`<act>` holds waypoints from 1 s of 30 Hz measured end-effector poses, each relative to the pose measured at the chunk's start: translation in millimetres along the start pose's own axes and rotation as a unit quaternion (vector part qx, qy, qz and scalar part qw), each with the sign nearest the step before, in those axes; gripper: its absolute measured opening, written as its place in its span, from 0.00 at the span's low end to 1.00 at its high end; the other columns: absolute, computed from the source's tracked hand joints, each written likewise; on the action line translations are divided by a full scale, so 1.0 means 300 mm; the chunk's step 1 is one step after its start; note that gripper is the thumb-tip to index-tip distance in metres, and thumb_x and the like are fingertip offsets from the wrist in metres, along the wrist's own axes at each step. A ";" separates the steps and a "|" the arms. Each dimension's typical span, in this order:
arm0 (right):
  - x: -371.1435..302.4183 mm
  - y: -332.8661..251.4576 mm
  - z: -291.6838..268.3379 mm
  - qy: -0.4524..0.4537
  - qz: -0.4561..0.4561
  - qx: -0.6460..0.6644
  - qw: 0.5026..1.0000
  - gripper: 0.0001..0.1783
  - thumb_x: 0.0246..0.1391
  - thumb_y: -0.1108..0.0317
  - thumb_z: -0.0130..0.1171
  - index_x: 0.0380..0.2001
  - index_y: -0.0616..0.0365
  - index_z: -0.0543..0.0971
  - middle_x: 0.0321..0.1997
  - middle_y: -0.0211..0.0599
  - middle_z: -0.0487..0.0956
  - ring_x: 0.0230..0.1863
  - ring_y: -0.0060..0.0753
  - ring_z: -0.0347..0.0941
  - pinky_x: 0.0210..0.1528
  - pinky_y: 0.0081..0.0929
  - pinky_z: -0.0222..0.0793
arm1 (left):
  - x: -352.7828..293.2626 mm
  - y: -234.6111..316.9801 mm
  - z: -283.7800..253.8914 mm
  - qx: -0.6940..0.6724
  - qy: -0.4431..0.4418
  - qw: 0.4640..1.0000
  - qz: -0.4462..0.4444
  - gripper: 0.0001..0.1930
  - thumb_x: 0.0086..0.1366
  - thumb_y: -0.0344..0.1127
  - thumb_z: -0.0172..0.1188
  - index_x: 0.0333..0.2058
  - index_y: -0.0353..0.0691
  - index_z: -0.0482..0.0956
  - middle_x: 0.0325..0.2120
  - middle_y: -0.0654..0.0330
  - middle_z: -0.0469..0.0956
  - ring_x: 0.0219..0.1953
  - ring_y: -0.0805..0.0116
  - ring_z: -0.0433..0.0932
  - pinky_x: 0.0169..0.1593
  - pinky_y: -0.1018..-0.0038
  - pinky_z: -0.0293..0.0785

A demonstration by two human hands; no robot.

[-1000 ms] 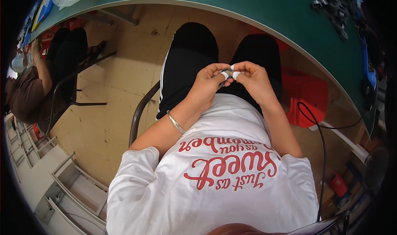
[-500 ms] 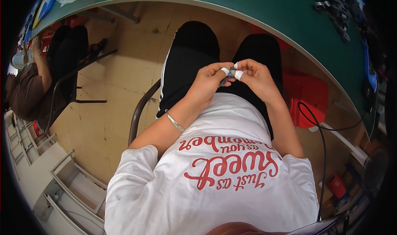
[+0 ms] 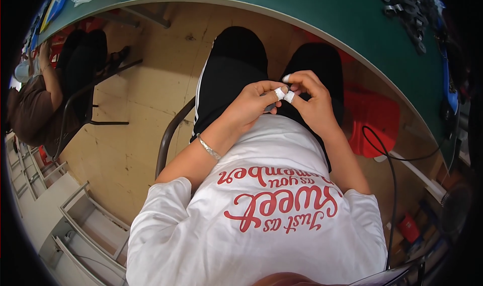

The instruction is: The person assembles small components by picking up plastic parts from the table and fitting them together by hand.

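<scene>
My left hand (image 3: 252, 104) is closed on a small dark grey part (image 3: 272, 108), which shows only in part below the fingertips. White tape wraps the left thumb. Against it rests the taped thumb of my right hand (image 3: 316, 102), whose other fingers are curled, with white tape on a raised fingertip. Whatever lies between the right fingers is hidden. Both hands meet over my lap, in front of my white shirt (image 3: 297, 150) and between the black-clad knees.
A green table (image 3: 302, 9) curves across the far side; dark ring-shaped parts (image 3: 402, 7) are heaped on its right. A red stool (image 3: 375, 117) and a black cable (image 3: 395, 200) are at right. Another person (image 3: 37, 102) sits at far left beside a metal chair frame (image 3: 95, 85).
The thumbs have come together and now cover the grey part that showed between the hands. The right fingers have shifted, with one fingertip lifted away from the left hand.
</scene>
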State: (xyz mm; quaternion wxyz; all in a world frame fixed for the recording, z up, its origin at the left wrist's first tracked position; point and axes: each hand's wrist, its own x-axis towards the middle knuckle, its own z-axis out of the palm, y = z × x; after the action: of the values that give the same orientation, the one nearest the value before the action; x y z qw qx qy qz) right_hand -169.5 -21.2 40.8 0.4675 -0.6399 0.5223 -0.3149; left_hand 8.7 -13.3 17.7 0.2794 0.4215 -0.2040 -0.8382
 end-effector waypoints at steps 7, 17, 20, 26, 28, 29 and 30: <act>-0.006 0.010 -0.017 -0.030 0.185 0.341 0.921 0.13 0.57 0.75 0.56 0.45 0.63 0.71 0.38 0.36 0.77 0.39 0.24 0.75 0.45 0.20 0.70 | -0.025 -0.020 0.033 0.304 0.116 0.899 0.294 0.16 0.54 0.25 0.66 0.44 0.36 0.78 0.36 0.64 0.74 0.34 0.75 0.72 0.39 0.79 0.70; -0.020 0.031 0.004 -0.018 0.199 0.471 0.859 0.10 0.56 0.76 0.57 0.40 0.61 0.71 0.34 0.37 0.79 0.35 0.24 0.76 0.41 0.20 0.71 | -0.029 -0.037 0.042 0.411 0.125 0.788 0.441 0.18 0.51 0.23 0.67 0.43 0.35 0.78 0.35 0.58 0.74 0.29 0.70 0.72 0.31 0.77 0.72; -0.012 0.017 0.022 -0.009 0.212 0.477 0.853 0.10 0.54 0.79 0.56 0.40 0.61 0.71 0.35 0.37 0.78 0.36 0.24 0.76 0.42 0.20 0.71 | -0.028 -0.025 0.025 0.422 0.129 0.780 0.444 0.18 0.49 0.22 0.64 0.42 0.35 0.77 0.33 0.55 0.74 0.31 0.62 0.76 0.31 0.73 0.75; -0.021 0.008 0.015 -0.024 0.158 0.399 0.903 0.14 0.50 0.82 0.54 0.41 0.61 0.70 0.38 0.37 0.78 0.39 0.24 0.75 0.43 0.20 0.71 | -0.043 0.012 0.035 0.483 0.109 0.713 0.496 0.20 0.48 0.21 0.66 0.43 0.36 0.77 0.34 0.55 0.75 0.31 0.63 0.76 0.31 0.74 0.74; -0.020 -0.037 0.004 -0.031 0.140 0.400 0.905 0.16 0.50 0.82 0.53 0.44 0.62 0.70 0.38 0.38 0.78 0.40 0.25 0.75 0.45 0.21 0.70 | -0.063 0.056 0.044 0.495 0.111 0.699 0.504 0.19 0.48 0.23 0.67 0.42 0.35 0.77 0.34 0.55 0.76 0.32 0.62 0.76 0.32 0.74 0.74; -0.018 -0.085 -0.012 -0.017 0.107 0.383 0.917 0.17 0.50 0.82 0.54 0.45 0.63 0.69 0.39 0.38 0.77 0.41 0.25 0.75 0.46 0.21 0.70 | -0.078 0.093 0.054 0.481 0.105 0.703 0.513 0.19 0.48 0.25 0.67 0.42 0.36 0.77 0.33 0.54 0.75 0.33 0.60 0.76 0.33 0.71 0.74; -0.016 -0.129 -0.033 -0.001 0.077 0.365 0.928 0.18 0.51 0.81 0.55 0.47 0.63 0.68 0.40 0.38 0.77 0.42 0.26 0.74 0.47 0.21 0.70 | -0.103 0.140 0.085 0.466 0.098 0.708 0.521 0.19 0.47 0.27 0.67 0.41 0.37 0.77 0.32 0.54 0.75 0.34 0.57 0.76 0.35 0.69 0.74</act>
State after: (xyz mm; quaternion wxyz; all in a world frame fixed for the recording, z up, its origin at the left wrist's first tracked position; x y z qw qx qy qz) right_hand -165.0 -18.4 80.5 0.6924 -0.3830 0.4184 -0.4460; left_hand 15.4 -22.6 74.6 0.4583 0.4048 -0.7273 -0.3116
